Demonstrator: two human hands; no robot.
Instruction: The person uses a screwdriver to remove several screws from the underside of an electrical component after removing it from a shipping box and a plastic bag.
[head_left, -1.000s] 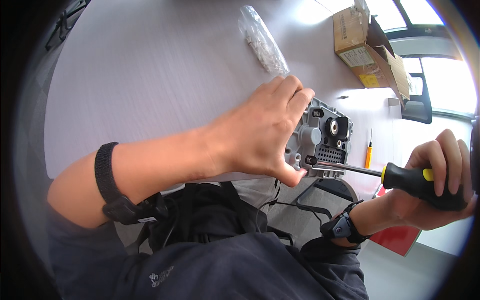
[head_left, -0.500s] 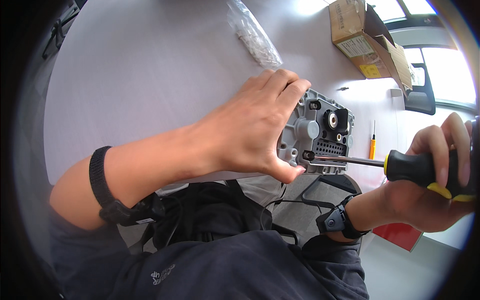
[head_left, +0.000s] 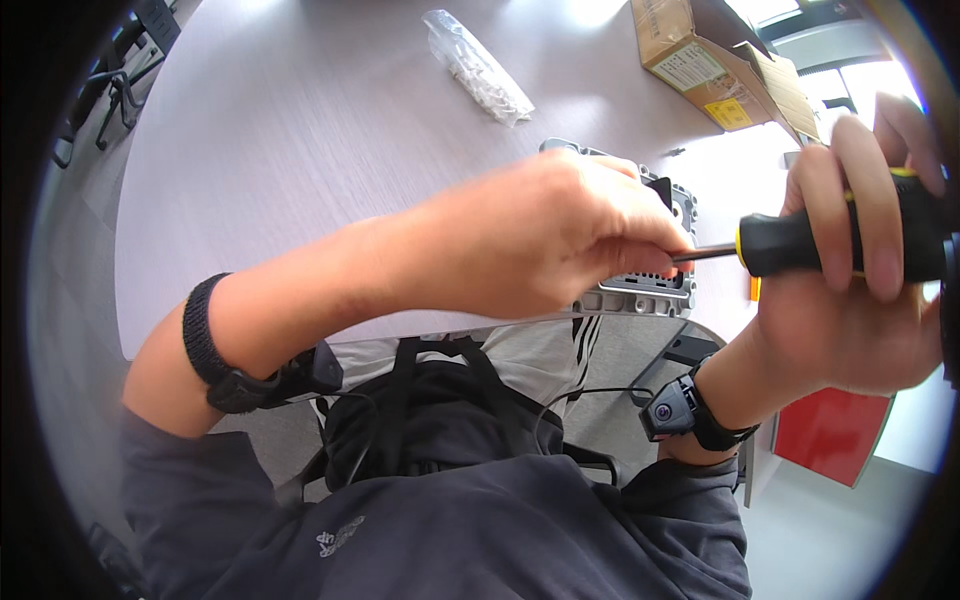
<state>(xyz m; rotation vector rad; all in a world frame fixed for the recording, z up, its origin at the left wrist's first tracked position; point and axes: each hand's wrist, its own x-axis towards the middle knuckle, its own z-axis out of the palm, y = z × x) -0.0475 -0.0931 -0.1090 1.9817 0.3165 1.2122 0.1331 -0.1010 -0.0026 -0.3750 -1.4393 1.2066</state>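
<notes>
A grey metal housing with a black perforated part on its face sits at the table's near right edge, largely covered by my left hand. That hand's thumb and fingers are pinched together at the far end of the steel shaft of a screwdriver. The tip is hidden behind these fingertips, so whether a screw is there cannot be seen. My right hand is wrapped round the black and yellow handle, with the shaft pointing left over the housing.
Beyond the housing lies a clear plastic bag of small pale parts. An open cardboard box stands at the far right. Near it is a small dark metal piece. Part of a yellow-handled tool shows beside my right hand.
My left hand has left the housing's side and now pinches the screwdriver's shaft end. My right hand has raised the screwdriver, pulling its tip away from the hole in the housing's corner.
</notes>
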